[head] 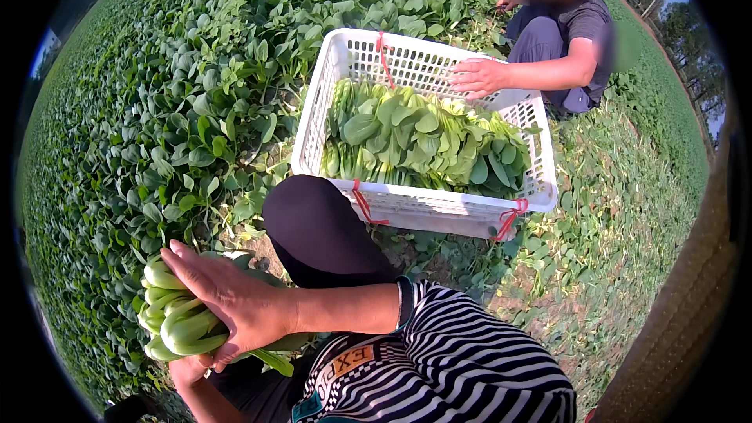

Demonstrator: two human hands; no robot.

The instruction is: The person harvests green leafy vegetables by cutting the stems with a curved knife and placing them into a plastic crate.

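Note:
A bunch of green bok choy (185,326) is held at the lower left, its pale, thick stem bases turned to the left. My right hand (249,302) reaches across from the right and lies flat against the bunch, fingers extended and thumb on its lower side. Below it, my left hand (191,369) grips the bunch from underneath; the bunch and my other hand partly cover it. Most of the leaves of the bunch are hidden behind my right hand and forearm.
A white plastic crate (423,191) with red ties holds rows of bok choy (423,129). Beyond it crouches another person (552,41) in a hat, one hand (479,77) over the crate. Leafy plants (176,100) grow densely on the left. My bent knee (320,229) is near the crate.

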